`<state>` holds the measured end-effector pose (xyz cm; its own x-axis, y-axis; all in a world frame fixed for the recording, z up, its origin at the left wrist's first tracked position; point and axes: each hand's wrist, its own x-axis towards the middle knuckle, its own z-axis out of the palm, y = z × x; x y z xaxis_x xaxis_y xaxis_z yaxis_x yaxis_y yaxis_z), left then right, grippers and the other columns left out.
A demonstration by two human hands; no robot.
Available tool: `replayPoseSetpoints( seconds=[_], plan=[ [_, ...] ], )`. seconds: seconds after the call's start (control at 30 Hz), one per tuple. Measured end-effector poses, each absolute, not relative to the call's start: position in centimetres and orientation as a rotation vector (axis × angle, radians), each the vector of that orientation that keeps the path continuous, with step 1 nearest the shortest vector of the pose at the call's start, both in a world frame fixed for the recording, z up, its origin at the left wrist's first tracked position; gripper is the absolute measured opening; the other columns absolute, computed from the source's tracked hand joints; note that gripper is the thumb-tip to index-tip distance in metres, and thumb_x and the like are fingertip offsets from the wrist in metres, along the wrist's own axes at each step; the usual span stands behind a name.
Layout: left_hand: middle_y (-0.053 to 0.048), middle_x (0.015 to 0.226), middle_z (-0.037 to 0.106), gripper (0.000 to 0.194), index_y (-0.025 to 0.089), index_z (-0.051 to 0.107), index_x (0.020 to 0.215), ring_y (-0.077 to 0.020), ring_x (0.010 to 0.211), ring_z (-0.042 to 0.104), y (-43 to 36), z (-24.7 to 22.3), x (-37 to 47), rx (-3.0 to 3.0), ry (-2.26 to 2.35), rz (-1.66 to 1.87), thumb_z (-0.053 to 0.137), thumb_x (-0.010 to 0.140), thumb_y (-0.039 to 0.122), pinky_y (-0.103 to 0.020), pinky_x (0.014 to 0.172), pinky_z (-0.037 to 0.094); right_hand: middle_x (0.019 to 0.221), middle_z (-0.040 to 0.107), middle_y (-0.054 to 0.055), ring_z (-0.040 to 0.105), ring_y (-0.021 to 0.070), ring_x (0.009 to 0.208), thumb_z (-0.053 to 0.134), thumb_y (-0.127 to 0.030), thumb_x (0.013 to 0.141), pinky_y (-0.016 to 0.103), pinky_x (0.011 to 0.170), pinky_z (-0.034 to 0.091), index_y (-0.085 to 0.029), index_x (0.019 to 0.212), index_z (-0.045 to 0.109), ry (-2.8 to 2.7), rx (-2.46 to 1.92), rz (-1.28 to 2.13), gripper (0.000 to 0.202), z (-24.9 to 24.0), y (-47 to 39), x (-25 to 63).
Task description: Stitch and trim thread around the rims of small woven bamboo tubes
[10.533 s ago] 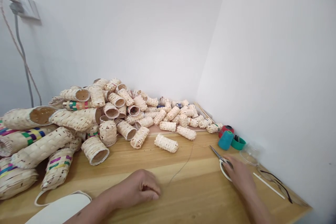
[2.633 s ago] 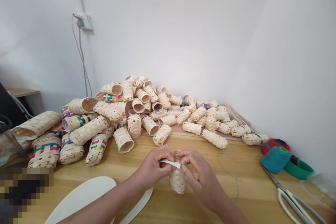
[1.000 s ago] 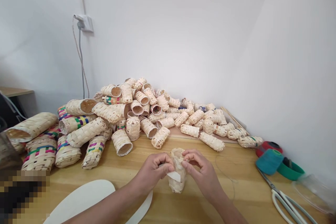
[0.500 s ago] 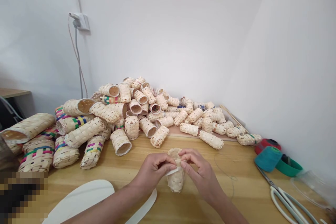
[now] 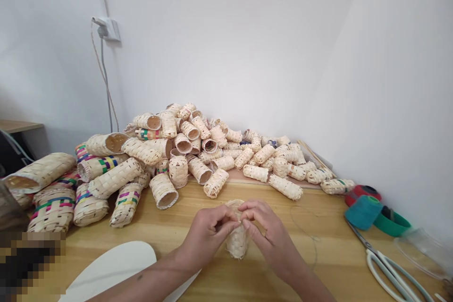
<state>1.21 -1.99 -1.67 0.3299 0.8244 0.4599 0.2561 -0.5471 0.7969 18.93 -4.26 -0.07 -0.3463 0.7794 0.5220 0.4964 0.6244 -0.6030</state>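
Pinching small woven basket between both hands

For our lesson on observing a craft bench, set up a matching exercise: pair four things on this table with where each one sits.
Things:
1. small woven basket
2. scissors
3. teal thread spool
4. pile of woven baskets

Places:
A. far right, beside the red spool
B. between both hands
C. back of the table, against the wall
D. front right corner

Pairs: 1-B, 2-D, 3-A, 4-C
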Motion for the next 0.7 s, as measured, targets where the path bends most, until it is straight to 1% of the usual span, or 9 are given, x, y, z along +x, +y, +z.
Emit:
replayPoseSetpoints(
  seconds=[0.07, 0.13, 0.23, 0.37, 0.43, 0.5, 0.57, 0.6, 0.7],
  plan=[
    [0.003, 0.054, 0.052, 0.017, 0.014, 0.063, 0.069, -0.0084, 0.048, 0.039, -2.0, -1.6, 1.2, 1.976, 0.948, 1.194, 0.060, 0.080, 0.027, -0.019, 0.048, 0.029, 0.106, 0.059, 0.005, 0.051, 0.0198, 0.106, 0.047, -0.024, 0.091, 0.033, 0.092, 0.041, -0.023, 0.088, 0.059, -2.030, -1.005, 0.433, 0.013, 0.1, -4.4, 19.0],
    [0.002, 0.055, 0.052, 0.016, 0.014, 0.062, 0.069, -0.0089, 0.049, 0.041, -2.1, -1.5, 1.3, 1.954, 0.949, 1.206, 0.059, 0.080, 0.025, -0.019, 0.049, 0.030, 0.109, 0.059, 0.004, 0.051, 0.0206, 0.108, 0.054, -0.025, 0.087, 0.034, 0.093, 0.041, -0.023, 0.092, 0.060, -2.043, -1.006, 0.425, 0.008, 0.2, -4.4, 18.9],
    [0.002, 0.057, 0.053, 0.015, 0.014, 0.063, 0.070, -0.0096, 0.051, 0.043, -2.1, -1.5, 1.4, 1.925, 0.941, 1.209, 0.059, 0.080, 0.025, -0.020, 0.050, 0.032, 0.107, 0.061, 0.004, 0.051, 0.0224, 0.106, 0.063, -0.030, 0.083, 0.035, 0.091, 0.042, -0.023, 0.090, 0.061, -2.030, -1.012, 0.406, 0.010, 0.0, -4.3, 18.8],
    [0.003, 0.057, 0.051, 0.018, 0.014, 0.061, 0.071, -0.0090, 0.052, 0.041, -2.0, -1.7, 1.4, 1.808, 0.876, 1.174, 0.060, 0.080, 0.029, -0.019, 0.050, 0.032, 0.099, 0.063, 0.003, 0.053, 0.0220, 0.101, 0.060, -0.030, 0.086, 0.036, 0.088, 0.042, -0.023, 0.079, 0.060, -1.976, -1.021, 0.377, 0.010, -0.6, -3.9, 18.8],
    [0.004, 0.058, 0.047, 0.019, 0.015, 0.059, 0.078, -0.0080, 0.049, 0.038, -1.9, -1.8, 1.4, 1.662, 0.796, 1.107, 0.061, 0.080, 0.033, -0.018, 0.046, 0.031, 0.098, 0.063, 0.003, 0.054, 0.0218, 0.101, 0.058, -0.029, 0.087, 0.035, 0.088, 0.042, -0.022, 0.078, 0.058, -1.967, -1.027, 0.365, 0.011, -0.6, -3.7, 19.0],
    [0.005, 0.061, 0.046, 0.027, 0.017, 0.055, 0.090, -0.0073, 0.048, 0.037, -1.7, -2.0, 1.4, 1.516, 0.703, 1.017, 0.065, 0.076, 0.037, -0.017, 0.042, 0.031, 0.099, 0.062, 0.003, 0.054, 0.0213, 0.101, 0.056, -0.029, 0.087, 0.034, 0.088, 0.041, -0.022, 0.078, 0.057, -1.952, -1.050, 0.378, 0.012, -0.3, -3.7, 19.3],
    [0.006, 0.065, 0.047, 0.041, 0.019, 0.049, 0.100, -0.0066, 0.047, 0.036, -1.5, -2.2, 1.4, 1.444, 0.636, 0.948, 0.071, 0.071, 0.037, -0.016, 0.039, 0.029, 0.100, 0.062, 0.003, 0.054, 0.0208, 0.101, 0.055, -0.030, 0.088, 0.033, 0.087, 0.041, -0.022, 0.078, 0.056, -1.935, -1.081, 0.412, 0.012, 0.2, -3.6, 19.8],
    [0.006, 0.065, 0.047, 0.044, 0.020, 0.047, 0.103, -0.0061, 0.046, 0.035, -1.4, -2.3, 1.3, 1.441, 0.621, 0.932, 0.072, 0.070, 0.037, -0.015, 0.038, 0.027, 0.101, 0.061, 0.003, 0.054, 0.0208, 0.101, 0.054, -0.030, 0.088, 0.033, 0.087, 0.041, -0.022, 0.078, 0.056, -1.927, -1.095, 0.432, 0.013, 0.4, -3.6, 20.0],
    [0.008, 0.061, 0.042, 0.039, 0.018, 0.048, 0.103, -0.0058, 0.047, 0.031, -1.1, -2.4, 1.0, 1.524, 0.631, 0.946, 0.068, 0.074, 0.035, -0.016, 0.043, 0.024, 0.104, 0.061, 0.003, 0.054, 0.0210, 0.102, 0.053, -0.031, 0.088, 0.032, 0.088, 0.040, -0.021, 0.077, 0.054, -1.909, -1.122, 0.492, 0.015, 1.0, -3.5, 20.9]
  ],
)
